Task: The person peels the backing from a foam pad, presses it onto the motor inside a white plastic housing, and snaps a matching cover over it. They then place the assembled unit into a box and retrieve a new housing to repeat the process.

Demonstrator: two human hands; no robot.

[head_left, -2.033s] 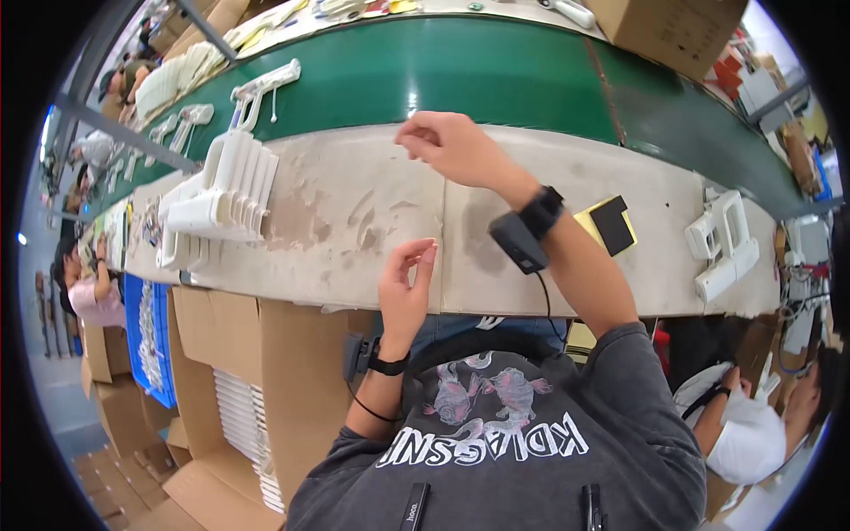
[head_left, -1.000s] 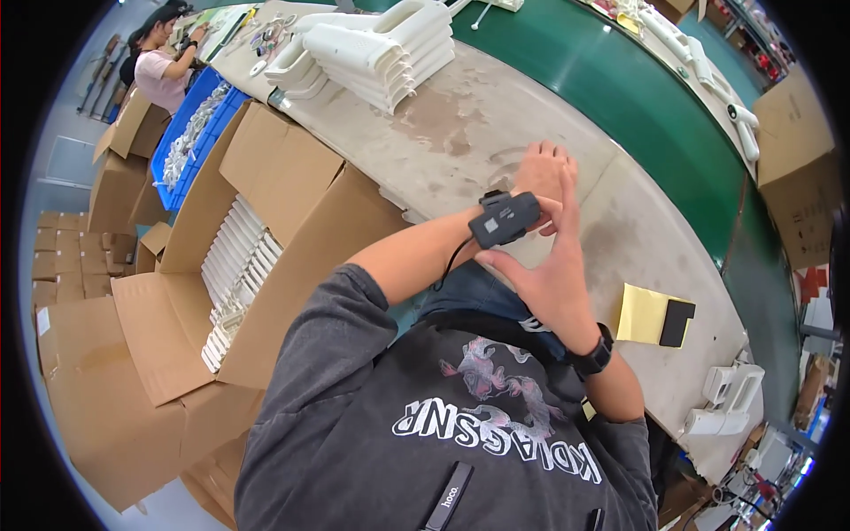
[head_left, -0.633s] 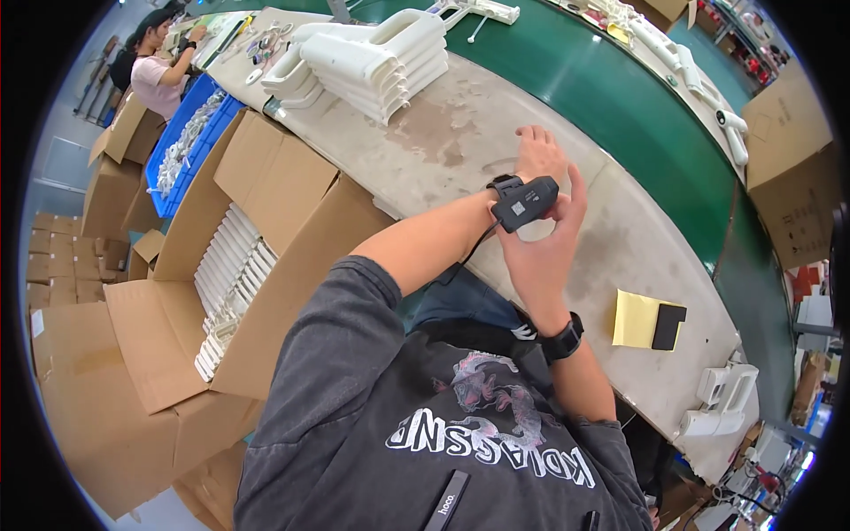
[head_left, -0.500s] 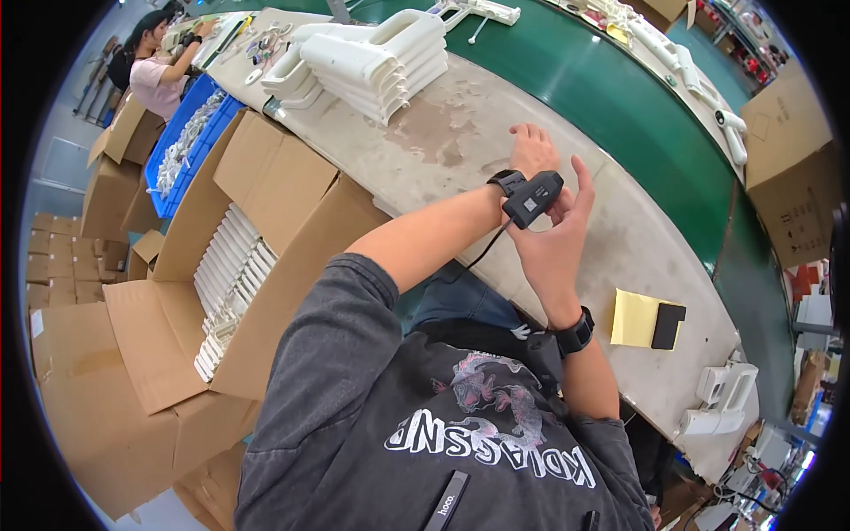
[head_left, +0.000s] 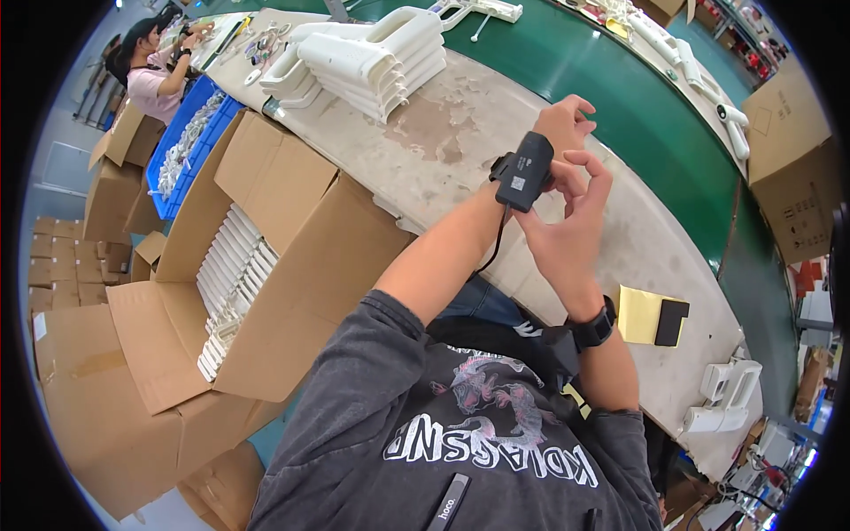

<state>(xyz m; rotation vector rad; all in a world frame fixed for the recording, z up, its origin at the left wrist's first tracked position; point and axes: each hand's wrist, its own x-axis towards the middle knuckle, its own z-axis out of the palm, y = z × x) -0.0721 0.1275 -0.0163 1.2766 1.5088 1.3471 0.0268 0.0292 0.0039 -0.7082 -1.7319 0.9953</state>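
A small black box-shaped device [head_left: 524, 173] with a cord lies over my left wrist, beside a black strap. My left hand [head_left: 567, 124] is held above the worktable with loosely bent fingers apart and nothing in them. Around the device's right edge, my right hand [head_left: 571, 217] has its thumb at the lower end and its fingers near the wrist; the fingertips are partly hidden. A black band [head_left: 594, 327] circles my right wrist. To the right, a yellow paper sheet [head_left: 637, 315] lies on the table with a flat black piece [head_left: 671, 323] over its edge.
Stacked white plastic housings [head_left: 376, 62] stand on the worktable [head_left: 496, 106]. To the left, an open carton [head_left: 301, 292] holds rows of white parts, near a blue bin [head_left: 181, 168]. A green conveyor [head_left: 611, 75] runs beyond. White parts [head_left: 722, 398] lie at right. A person [head_left: 155, 75] works far left.
Both hands have moved slightly up and right. My left wrist and the black device have turned, and the left fingers are more bent. The far person's arms have shifted.
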